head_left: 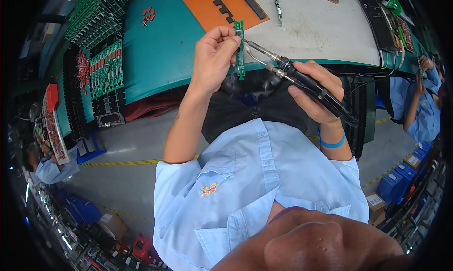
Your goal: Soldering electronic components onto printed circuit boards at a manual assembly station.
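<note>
1. Head view: a worker in a light blue shirt (250,153) grips a soldering iron (296,72) beside a narrow green circuit board (240,61) at a workbench; clock directions run from the middle of the view.

2. At 12 o'clock, the left hand (211,61) pinches the board between thumb and fingers near its upper part. The board stands lengthwise from 12 to 6 o'clock, raised over the bench's front edge.

3. At 2 o'clock, the right hand (315,104) is wrapped around the iron's black handle, its fingers curled. The iron points toward 10 o'clock, its tip at the board's right edge, close to the left fingertips; whether tip and board touch cannot be told. A blue band (332,141) circles the right wrist.

4. Beyond the left hand, toward 12 o'clock, an orange sheet (196,6) bears a black toothed strip (218,5) and a straight black bar (250,3).

5. At 1 o'clock, another slender board (277,7) lies on a pale grey mat (321,37).

6. At 11 o'clock, small red parts (148,17) sit loosely grouped on the green bench top (160,49). At 10 o'clock, more green boards (107,71) stand beside a heap of red parts (82,70).

7. Near 3 o'clock, a co-worker (424,117) in blue holds a small item.
</note>
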Demonstrator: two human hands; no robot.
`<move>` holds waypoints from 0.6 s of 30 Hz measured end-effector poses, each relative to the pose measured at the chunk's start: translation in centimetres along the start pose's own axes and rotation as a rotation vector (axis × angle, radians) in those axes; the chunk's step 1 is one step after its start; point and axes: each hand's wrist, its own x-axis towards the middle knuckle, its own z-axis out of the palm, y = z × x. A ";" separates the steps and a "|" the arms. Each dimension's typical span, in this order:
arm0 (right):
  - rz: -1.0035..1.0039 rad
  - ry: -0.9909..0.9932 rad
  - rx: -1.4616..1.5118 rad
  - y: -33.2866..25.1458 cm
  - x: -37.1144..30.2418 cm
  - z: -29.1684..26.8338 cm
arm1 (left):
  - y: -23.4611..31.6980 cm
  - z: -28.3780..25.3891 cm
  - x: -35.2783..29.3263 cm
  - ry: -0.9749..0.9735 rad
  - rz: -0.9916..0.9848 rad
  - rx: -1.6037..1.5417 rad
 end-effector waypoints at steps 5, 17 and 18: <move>-0.016 0.035 0.014 0.2 0.1 -0.1 | -0.2 -0.2 -0.1 -0.012 0.010 0.006; -0.053 0.418 -0.338 5.7 3.8 -7.1 | 0.2 0.5 -0.1 0.031 -0.022 0.016; 0.016 0.531 -0.363 6.5 4.1 -7.8 | 0.2 0.6 -0.1 0.076 -0.033 0.007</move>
